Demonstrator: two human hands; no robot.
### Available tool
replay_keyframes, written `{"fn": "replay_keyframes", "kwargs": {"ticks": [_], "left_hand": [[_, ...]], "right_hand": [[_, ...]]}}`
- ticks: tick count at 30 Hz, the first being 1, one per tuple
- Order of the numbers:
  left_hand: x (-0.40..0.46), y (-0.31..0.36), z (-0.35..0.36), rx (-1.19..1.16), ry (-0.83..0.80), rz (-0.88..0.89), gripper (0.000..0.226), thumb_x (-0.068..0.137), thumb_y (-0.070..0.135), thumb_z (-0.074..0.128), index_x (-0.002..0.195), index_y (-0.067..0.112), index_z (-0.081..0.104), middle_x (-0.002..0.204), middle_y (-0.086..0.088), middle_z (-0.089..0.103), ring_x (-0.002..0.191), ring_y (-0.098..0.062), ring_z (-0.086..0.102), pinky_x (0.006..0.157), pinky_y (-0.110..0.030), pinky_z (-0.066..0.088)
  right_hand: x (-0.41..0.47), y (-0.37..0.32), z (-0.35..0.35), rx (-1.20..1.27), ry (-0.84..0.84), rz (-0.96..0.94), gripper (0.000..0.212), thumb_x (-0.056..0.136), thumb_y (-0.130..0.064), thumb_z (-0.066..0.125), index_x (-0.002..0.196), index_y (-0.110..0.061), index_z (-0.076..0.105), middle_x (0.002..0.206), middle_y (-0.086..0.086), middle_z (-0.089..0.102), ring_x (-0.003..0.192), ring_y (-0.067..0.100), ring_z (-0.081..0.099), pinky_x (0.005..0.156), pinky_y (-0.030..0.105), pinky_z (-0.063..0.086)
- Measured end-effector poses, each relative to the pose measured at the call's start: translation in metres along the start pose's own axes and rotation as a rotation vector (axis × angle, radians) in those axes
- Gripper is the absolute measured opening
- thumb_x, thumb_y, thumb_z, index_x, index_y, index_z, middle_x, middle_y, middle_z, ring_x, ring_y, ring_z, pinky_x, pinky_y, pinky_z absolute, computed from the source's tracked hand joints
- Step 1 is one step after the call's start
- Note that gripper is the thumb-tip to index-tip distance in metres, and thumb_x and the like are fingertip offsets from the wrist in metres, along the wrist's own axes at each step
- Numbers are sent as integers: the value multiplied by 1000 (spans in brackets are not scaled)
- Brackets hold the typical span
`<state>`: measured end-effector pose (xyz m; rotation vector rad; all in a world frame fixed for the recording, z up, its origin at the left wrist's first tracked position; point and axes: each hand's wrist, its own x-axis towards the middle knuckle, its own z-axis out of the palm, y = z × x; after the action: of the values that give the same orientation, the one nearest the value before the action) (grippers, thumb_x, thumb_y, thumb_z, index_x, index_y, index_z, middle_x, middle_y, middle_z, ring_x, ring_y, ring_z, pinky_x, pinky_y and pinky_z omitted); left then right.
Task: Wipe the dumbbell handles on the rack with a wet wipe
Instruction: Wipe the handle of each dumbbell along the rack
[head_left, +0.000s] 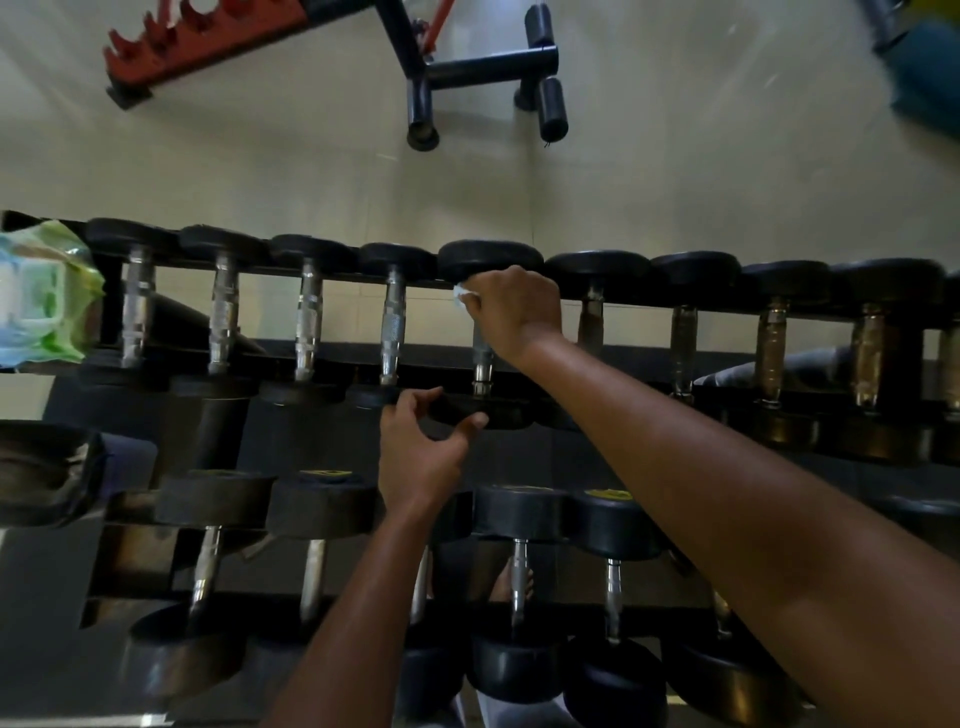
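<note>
1. right hand, frame centre, fingers curled round wipe on a top-row dumbbell handle.
2. left hand below, fingers curled on that dumbbell's near head.
3. wipe pack at left edge on rack; contents unclear.

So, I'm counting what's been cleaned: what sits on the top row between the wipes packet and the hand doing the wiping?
In the head view, four chrome-handled dumbbells lie between the wipes packet and the right hand.
</note>
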<state>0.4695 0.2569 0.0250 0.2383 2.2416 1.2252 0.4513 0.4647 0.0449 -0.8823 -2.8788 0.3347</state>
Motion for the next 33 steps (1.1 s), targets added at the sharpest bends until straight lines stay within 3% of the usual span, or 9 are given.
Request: {"fn": "replay_keyframes", "kwargs": {"ticks": [4,9,13,16,18,21,24,30,33], "left_hand": [[0,2,-2,3,-7,-7,55,80,45,93,126,34,63,129,9,52,119,-12,59,77,-23,43],[-1,2,-3,4,-17,-7,55,81,45,92,127,33,63,130,9,51,120,-10,57,74,-15,38],[-1,1,0,-43,-14,-18,54,80,44,93,124,36,63,130,9,52,121,-11,58,85,-26,45],[-1,0,1,-36,-5,-10,52,81,43,92,122,39,61,131,9,53,120,-10,58,77,-19,40],[-1,-1,2,-26,-1,-6,52,81,44,92,122,40,61,132,8,54,119,-11,57,75,-17,39],[0,-2,2,-23,-1,-7,53,81,44,92,125,35,63,132,5,54,119,-13,57,87,-29,45],[1,-5,1,-30,-8,5,55,81,44,92,128,33,64,132,4,55,121,-15,58,97,-36,49],[2,-5,-1,-34,-11,15,54,81,42,93,126,33,65,131,4,56,117,-11,57,93,-29,44],[2,-5,-1,-34,-15,19,52,81,41,93,124,35,64,130,6,57,116,-9,56,86,-22,43]], "right_hand": [[1,-6,2,-11,16,54,27,106,-36,58,90,-25,78,68,-4,65,62,21,65,64,33,55],[-28,17,8,249,139,155,18,105,-34,65,97,-23,77,78,-11,62,67,9,61,55,18,32],[-39,22,15,582,161,405,21,100,-42,74,106,-23,79,115,-10,58,90,2,56,70,17,41],[-39,14,20,826,133,559,25,97,-47,75,106,-24,78,107,-17,69,91,-3,61,79,24,49],[-36,10,22,962,126,683,22,96,-47,76,104,-27,76,100,-15,74,91,3,68,82,30,56],[-28,10,24,1194,86,957,19,94,-39,81,104,-25,75,100,-6,76,93,13,74,79,32,60],[-17,11,23,1426,-23,1174,20,92,-28,84,106,-19,73,104,2,78,98,21,77,90,42,65],[-12,17,11,1460,-134,1127,7,105,-19,65,112,-18,67,115,4,73,102,18,71,85,34,60],[-14,19,12,1422,-182,1109,15,101,-28,72,114,-20,72,117,-1,72,106,17,67,92,35,56]]}}
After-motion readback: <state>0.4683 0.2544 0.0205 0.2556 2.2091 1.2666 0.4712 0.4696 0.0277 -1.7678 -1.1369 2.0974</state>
